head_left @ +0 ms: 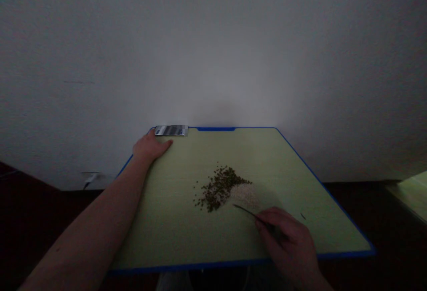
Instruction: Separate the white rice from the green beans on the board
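Plug [91, 178], white with dark cable, low on the wall [213, 50], well left of the dark pile [222, 184]. Left arm runs along the left side of the tabletop [187, 237], pale yellow-green with blue edging. Left hand [149, 147] is beyond and left of the dark pile, by the far corner, palm down, thumb spread out to the right. Just beside it, a phone-like rectangle [171, 131] lies flat, long side along the far edge, its surface pixelated; can't tell if the fingers touch it. Blue strip [216, 129] on the far edge, straight behind the dark pile.

Dark pile itself: small dark green-brown pellets loose on the tabletop, strays scattered to its left. Pale pile [245, 194], finer whitish grains, touches its right side. Thin dark tool [245, 211] sits right of and nearer than the dark pile, long axis slanting, tip pointing left and away, close to the near side of the pale pile; can't tell if the tip touches. Right hand [290, 240] pinches the tool between thumb and fingers, blocking its rear part.

Small dark sliver [303, 216] well right of the dark pile, beyond the right hand. Light green surface [413, 193] farthest right.
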Motion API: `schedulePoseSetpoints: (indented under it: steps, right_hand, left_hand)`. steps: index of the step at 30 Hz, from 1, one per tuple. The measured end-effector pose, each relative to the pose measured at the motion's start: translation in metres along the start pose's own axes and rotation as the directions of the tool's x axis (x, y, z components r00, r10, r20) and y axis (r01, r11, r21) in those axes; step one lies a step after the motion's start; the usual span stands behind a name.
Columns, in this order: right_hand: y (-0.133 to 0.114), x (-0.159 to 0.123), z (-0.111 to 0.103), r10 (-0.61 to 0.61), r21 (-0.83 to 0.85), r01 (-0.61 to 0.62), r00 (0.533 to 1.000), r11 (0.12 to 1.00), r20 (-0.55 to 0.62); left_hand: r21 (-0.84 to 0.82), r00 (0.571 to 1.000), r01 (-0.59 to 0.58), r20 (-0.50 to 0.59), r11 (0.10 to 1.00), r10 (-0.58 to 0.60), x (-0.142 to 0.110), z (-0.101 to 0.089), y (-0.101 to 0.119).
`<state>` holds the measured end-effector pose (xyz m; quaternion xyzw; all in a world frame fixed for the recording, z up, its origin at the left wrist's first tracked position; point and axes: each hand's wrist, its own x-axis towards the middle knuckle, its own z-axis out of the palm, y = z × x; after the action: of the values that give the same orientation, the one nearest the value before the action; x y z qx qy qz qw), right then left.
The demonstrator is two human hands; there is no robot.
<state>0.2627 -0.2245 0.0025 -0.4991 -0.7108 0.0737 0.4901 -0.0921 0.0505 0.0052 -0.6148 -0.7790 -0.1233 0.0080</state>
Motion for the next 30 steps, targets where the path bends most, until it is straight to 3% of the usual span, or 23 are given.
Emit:
schedulePoseSetpoints:
  steps: [5,11,30]
  right_hand:
    - [0.004,-0.003,0.001,-0.014,0.017,0.014,1.000,1.000,-0.004]
    - [0.002,-0.001,0.001,0.003,0.000,-0.003,1.000,1.000,-0.018]
    - [0.000,0.001,0.000,0.001,-0.011,-0.001,1.000,1.000,-0.029]
  left_hand:
    - [0.047,0.994,-0.062,0.092,0.997,0.057,0.010,0.001,-0.002]
    - [0.075,0.988,-0.058,0.147,0.996,0.046,0.014,-0.002,-0.002]
    - [-0.005,0.997,-0.053,0.057,0.999,0.053,0.008,0.004,-0.008]
